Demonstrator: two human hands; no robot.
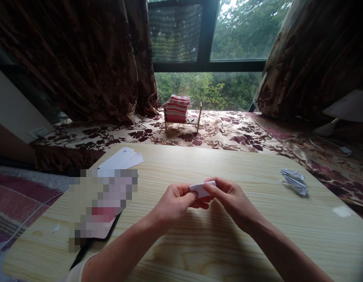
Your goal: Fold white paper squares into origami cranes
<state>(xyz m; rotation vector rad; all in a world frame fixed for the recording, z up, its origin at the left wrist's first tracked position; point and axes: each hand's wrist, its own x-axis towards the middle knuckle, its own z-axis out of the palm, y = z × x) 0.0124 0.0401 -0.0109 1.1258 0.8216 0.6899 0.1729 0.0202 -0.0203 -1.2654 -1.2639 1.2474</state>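
Above the middle of the wooden table, a small folded piece of white paper (201, 190) is held between both hands. My left hand (180, 199) pinches its left end, thumb on top and fingers underneath. At the right end, my right hand (228, 196) grips the paper with its thumb lying on the upper face. The paper is tilted, its right end a little farther up in the view. Some fingertips beneath it are partly hidden.
White paper sheets (119, 159) lie at the table's (158, 258) far left. Nearer stands a pixelated device with a black edge (112, 231). Folded paper pieces (295, 182) rest on the right. Behind, a small rack (200, 113) carries pink striped cloths (178, 108) on the sill.
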